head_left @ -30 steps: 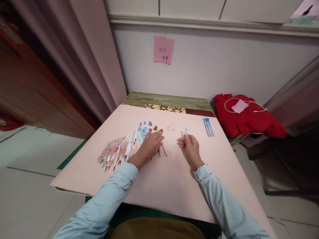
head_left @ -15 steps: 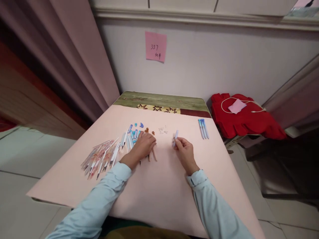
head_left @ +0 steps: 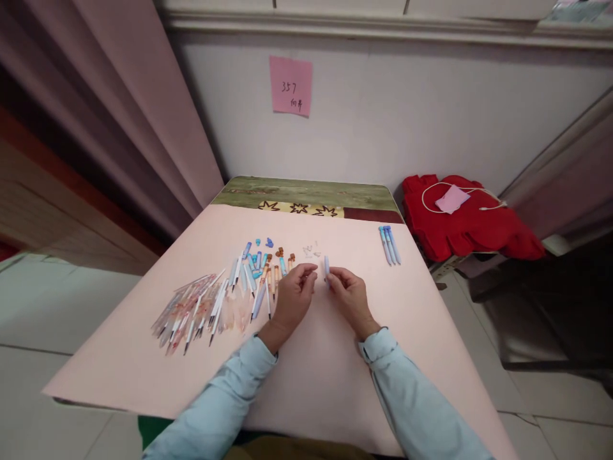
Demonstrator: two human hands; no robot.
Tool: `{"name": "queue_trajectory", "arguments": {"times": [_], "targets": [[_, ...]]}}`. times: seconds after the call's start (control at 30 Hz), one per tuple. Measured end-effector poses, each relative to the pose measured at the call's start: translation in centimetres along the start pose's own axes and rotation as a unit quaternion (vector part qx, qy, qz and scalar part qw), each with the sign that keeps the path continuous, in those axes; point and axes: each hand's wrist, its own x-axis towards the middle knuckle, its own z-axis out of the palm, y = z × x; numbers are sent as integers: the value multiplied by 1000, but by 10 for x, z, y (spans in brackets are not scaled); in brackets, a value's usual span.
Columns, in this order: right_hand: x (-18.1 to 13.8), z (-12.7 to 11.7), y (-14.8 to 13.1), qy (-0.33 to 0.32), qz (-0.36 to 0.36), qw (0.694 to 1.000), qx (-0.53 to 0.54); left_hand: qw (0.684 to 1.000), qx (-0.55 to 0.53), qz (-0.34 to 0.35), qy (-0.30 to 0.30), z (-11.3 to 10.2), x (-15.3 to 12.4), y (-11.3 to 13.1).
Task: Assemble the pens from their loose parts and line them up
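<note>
While the right hand (head_left: 349,292) pinches the barrel (head_left: 326,264) upright near the left fingertips (head_left: 312,267), a weak grip could let it slip. Left hand (head_left: 293,295) half-curled, can't tell if holding anything; a careless sweep could knock adjacent parts (head_left: 259,301) or scatter clear bits (head_left: 308,250).

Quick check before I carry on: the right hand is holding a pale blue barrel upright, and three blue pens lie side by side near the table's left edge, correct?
Not the edge: the three blue pens lie near the table's right edge, as the head view shows. The right hand does hold a pale blue barrel upright.
</note>
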Motion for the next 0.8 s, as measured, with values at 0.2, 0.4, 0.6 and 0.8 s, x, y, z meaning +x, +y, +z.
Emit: {"name": "queue_trajectory", "arguments": {"times": [0.2,0.4,0.6,0.8], "targets": [[-8,14,-9,-30,-11,999,30,982,-172,-60,-38,5,-6,-4],[-19,31,-7,-51,12,995,79,968,-240,-72,-2,-6,-8,-8],[-25,32,-5,-45,-25,999,-17,979,-194,-63,29,-10,-22,-3],[-13,3,-4,93,-48,989,-102,978,-115,-56,163,-75,5,-1]]}}
